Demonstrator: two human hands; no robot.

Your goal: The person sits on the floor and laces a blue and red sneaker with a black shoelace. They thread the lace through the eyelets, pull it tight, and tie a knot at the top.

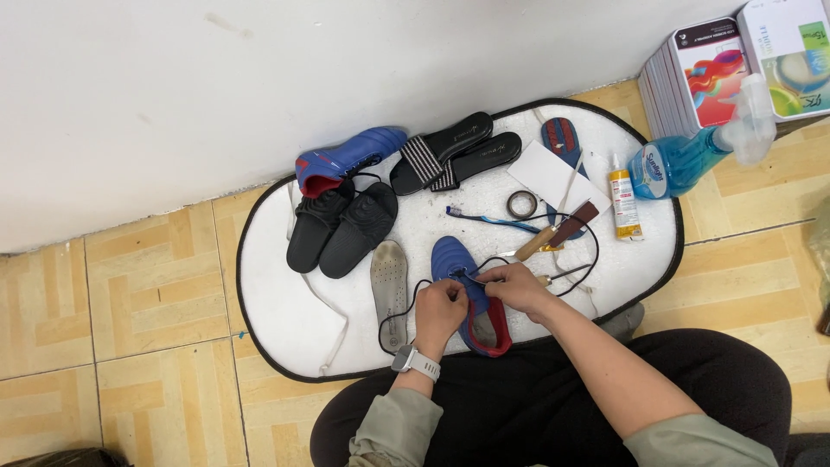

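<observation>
1. Fingers (456, 290) of left hand (438, 313) bent and pinched on black lace (406, 303) at top of blue shoe (462, 275); exact grip partly hidden by knuckles.
2. Fingers of right hand (516, 287) drawn together on same lace, just beside left fingertips, over shoe opening.
3. Blue shoe lying on white oval mat (285, 320), toe pointing away from wearer, red lining visible at heel end near lap.
4. Lace looping off shoe to left and trailing right toward tools.
5. Grey insole (389, 281) flat on mat, just left of shoe, apart from it.
6. Left wrist carrying grey watch (417, 362).
7. Second blue shoe (346, 160) at far left of mat, touching pair of black slides (341, 227).
8. Pair of black sandals (454, 154) near mat's far edge.
9. Blue toothbrush (493, 220), tape roll (521, 204) and wooden-handled knife (553, 238) between sandals and working hands.
10. White card (552, 173) and another insole, blue with red pattern (562, 138), further right.
11. Small glue bottle (624, 204) upright-lying beside blue spray bottle (683, 160) at right rim of mat.
12. Stack of boxes (718, 69) on tiled floor (130, 294) beyond spray bottle.
</observation>
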